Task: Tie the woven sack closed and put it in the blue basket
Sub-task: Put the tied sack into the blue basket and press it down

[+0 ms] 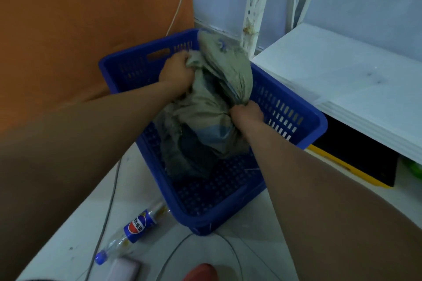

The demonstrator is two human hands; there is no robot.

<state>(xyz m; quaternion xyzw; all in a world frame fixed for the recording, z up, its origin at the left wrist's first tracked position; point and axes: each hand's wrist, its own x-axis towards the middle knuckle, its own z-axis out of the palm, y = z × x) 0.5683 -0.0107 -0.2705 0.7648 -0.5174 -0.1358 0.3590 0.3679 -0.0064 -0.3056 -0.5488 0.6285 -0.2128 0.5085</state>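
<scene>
Down at six o'clock, a red thing (201,272) is cut off. An empty bottle (134,228) lies at seven o'clock beside the blue basket (294,125). Inside the basket sits the grey, crumpled woven sack (205,109). Left hand (175,73) and right hand (247,114) both squeeze its cloth tight.

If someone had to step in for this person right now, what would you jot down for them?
Left hand: closed on the upper part of the woven sack.
Right hand: closed on a gathered bunch of the sack's fabric.
The sack is down inside the blue basket, which sits on the floor by a white shelf.
Done: sack is in the basket.
Unclear: no finished knot shows, so check the tie before letting go.
</scene>
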